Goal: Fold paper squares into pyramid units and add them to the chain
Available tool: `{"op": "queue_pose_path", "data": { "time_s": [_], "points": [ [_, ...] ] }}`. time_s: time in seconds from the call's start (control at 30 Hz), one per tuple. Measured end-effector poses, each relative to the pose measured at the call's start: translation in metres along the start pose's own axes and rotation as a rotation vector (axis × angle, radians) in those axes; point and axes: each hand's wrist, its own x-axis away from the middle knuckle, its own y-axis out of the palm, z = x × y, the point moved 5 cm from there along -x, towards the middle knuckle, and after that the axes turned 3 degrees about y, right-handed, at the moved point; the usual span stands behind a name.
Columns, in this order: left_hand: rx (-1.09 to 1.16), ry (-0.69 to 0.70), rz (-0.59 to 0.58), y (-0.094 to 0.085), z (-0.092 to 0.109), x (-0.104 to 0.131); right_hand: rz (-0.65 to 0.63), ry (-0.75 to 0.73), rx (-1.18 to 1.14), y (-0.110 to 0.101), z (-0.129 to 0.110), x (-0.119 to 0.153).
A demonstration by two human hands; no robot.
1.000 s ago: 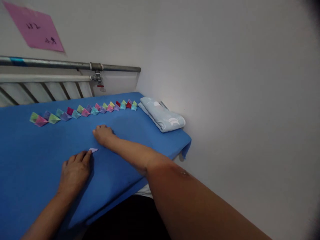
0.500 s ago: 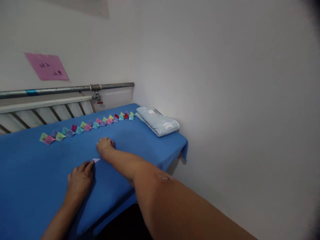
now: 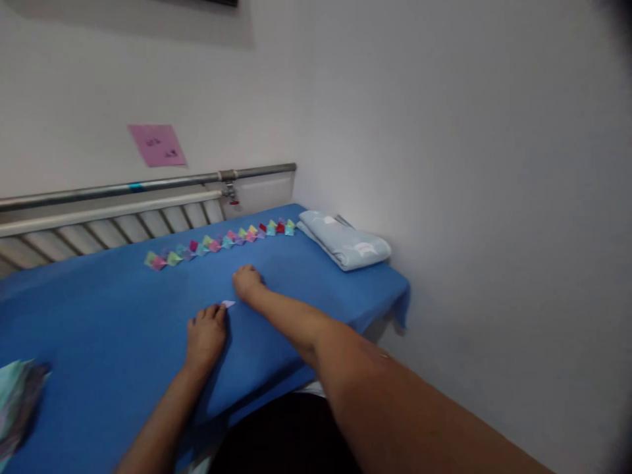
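Observation:
My left hand (image 3: pixel 206 337) rests on the blue-covered surface, its fingers bent and close together. Its fingertips press on a small, pale purple piece of folded paper (image 3: pixel 228 304), whose pointed end sticks out to the right. Just beyond, my right hand (image 3: pixel 247 282) is curled closed against the blue cloth; whatever its fingers may hold is hidden. Farther back lies a row of small folded paper pieces (image 3: pixel 214 245) in green, pink, purple, blue and red, running diagonally toward the right corner.
A folded light blue cloth (image 3: pixel 348 240) lies at the right end of the blue sheet (image 3: pixel 113 303). At the left edge is a blurred stack of coloured sheets (image 3: pixel 17 401). Behind stand a white radiator (image 3: pixel 118 230) and a metal pipe (image 3: pixel 178 182). A wall (image 3: pixel 484 217) bounds the right side.
My view has swung left, so the scene sits farther right and the coloured stack has come into sight. Both hands keep about the same places by the folded paper.

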Motion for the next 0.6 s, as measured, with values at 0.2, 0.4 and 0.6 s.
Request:
{"op": "queue_pose_path", "data": {
  "time_s": [0.2, 0.4, 0.6],
  "points": [
    [-0.013, -0.041, 0.014, 0.006, -0.004, -0.001, 0.134, -0.028, -0.017, 0.006, 0.021, 0.031],
    [0.027, -0.051, 0.030, 0.008, -0.006, -0.001, 0.141, -0.300, -0.087, 0.016, 0.001, 0.054],
    [0.069, -0.068, 0.035, 0.011, -0.009, -0.002, 0.152, -0.324, -0.108, 0.023, -0.001, 0.060]
  ]
}}
